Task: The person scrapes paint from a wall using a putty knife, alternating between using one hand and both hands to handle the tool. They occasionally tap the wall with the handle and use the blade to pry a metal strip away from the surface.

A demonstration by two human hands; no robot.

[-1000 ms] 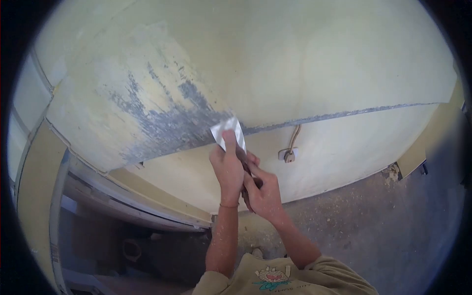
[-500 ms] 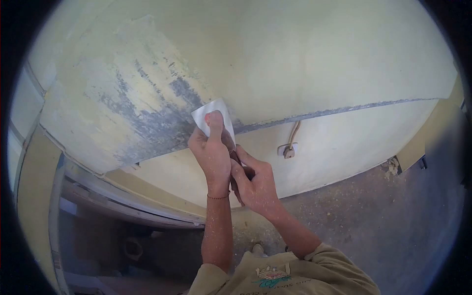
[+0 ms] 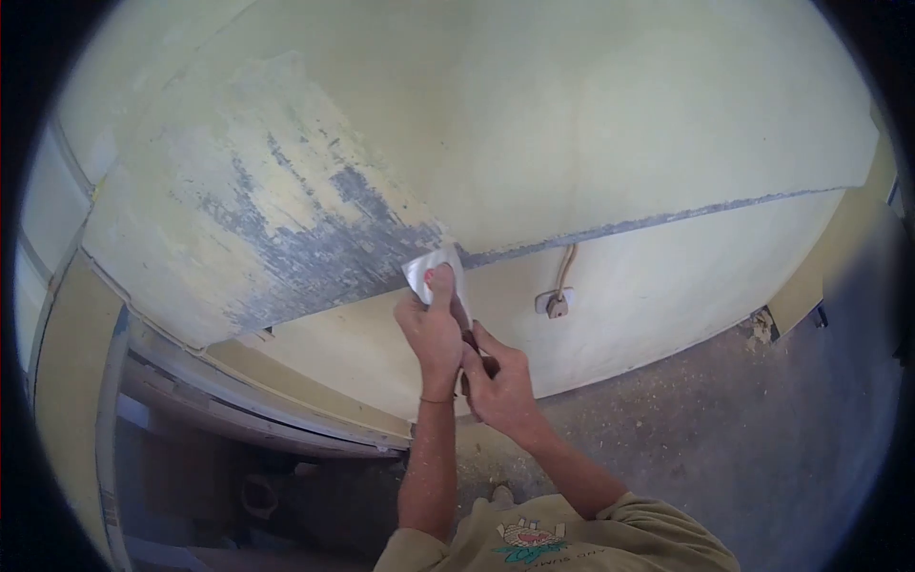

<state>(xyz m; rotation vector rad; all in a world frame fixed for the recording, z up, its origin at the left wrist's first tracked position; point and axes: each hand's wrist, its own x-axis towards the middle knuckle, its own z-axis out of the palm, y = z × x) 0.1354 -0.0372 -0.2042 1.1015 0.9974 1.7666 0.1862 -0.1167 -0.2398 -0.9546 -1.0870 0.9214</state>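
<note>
A scraper with a shiny, flat metal blade (image 3: 416, 268) lies at the lower edge of the wall's painted upper part (image 3: 534, 124). My left hand (image 3: 434, 334) is closed on it, with a finger pressed on the blade by a red mark. Just right of it, my right hand (image 3: 500, 386) is wrapped round the scraper's dark handle, which the fingers mostly hide. Left of the blade, a scraped grey patch (image 3: 324, 253) has streaks of pale paint left on it.
A socket with a plug and cable (image 3: 558, 303) sits on the lower wall. Below is a floor (image 3: 667, 429) strewn with pale flakes. Wooden frame edges (image 3: 257, 405) and a dark opening are at the lower left.
Both hands and the scraper have moved down and slightly right, from the grey patch to the wall's lower edge. The grip looks the same.
</note>
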